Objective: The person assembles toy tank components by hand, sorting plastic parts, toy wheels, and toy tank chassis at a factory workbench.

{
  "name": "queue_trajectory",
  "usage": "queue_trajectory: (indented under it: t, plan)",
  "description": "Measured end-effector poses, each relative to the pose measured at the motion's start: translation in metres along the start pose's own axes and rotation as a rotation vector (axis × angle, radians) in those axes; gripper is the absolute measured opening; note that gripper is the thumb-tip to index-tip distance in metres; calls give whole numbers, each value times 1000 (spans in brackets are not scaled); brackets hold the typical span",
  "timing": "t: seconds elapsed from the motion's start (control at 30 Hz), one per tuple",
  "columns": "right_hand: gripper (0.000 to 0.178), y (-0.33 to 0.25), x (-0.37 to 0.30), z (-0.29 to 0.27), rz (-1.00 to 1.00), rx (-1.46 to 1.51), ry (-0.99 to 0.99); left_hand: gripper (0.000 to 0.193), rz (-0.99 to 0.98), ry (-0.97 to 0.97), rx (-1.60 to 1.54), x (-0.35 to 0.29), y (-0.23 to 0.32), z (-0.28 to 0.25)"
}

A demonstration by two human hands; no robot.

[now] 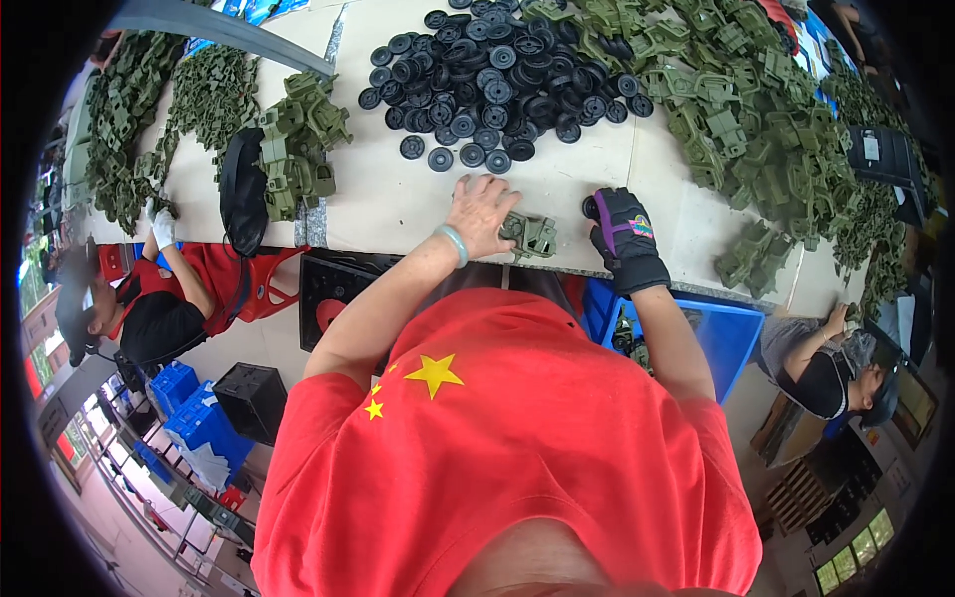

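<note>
My left hand (479,217), bare with a pale bangle at the wrist, curves round the left end of a green plastic part (538,237) near the table's front edge. Its thumb and fingers lie about that end; the exact contact is partly hidden. To the right, my right hand (625,235) wears a black and purple glove and closes on a black wheel (590,207). The wheel stays apart from the green part. Just beyond my left fingertips lie loose black wheels (497,161), in front of a large wheel heap (487,85).
Green plastic parts heap at the right (731,119) and the left (298,139). A black bag (243,189) hangs at the table edge. Below the table sits a blue bin (721,343). Co-workers sit at left (159,298) and right (826,368).
</note>
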State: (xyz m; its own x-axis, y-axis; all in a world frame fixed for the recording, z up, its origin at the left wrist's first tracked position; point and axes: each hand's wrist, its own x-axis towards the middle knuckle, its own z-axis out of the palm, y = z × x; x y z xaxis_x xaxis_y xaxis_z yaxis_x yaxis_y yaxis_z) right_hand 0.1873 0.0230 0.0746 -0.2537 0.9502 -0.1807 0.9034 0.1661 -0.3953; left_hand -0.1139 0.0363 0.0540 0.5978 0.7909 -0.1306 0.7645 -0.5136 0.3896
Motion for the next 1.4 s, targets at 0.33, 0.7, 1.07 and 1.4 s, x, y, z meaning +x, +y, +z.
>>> queue_trajectory:
  t: [0.33, 0.7, 1.07, 1.4]
  plan:
    - [47, -57, 2, -36, -312, 217, -204, 68, 16, -191, -15, 0, -7, -1]
    - [41, -65, 17, -36, -357, 64, -338, 55, -23, -148, 26, -5, -4, 18]
    - [13, -77, 42, 31, -83, 305, -20, 40, 53, -28, 49, -9, -7, 23]
    - [20, -79, 34, 48, 312, 330, 3, 33, 115, 130, 61, -15, -11, 37]
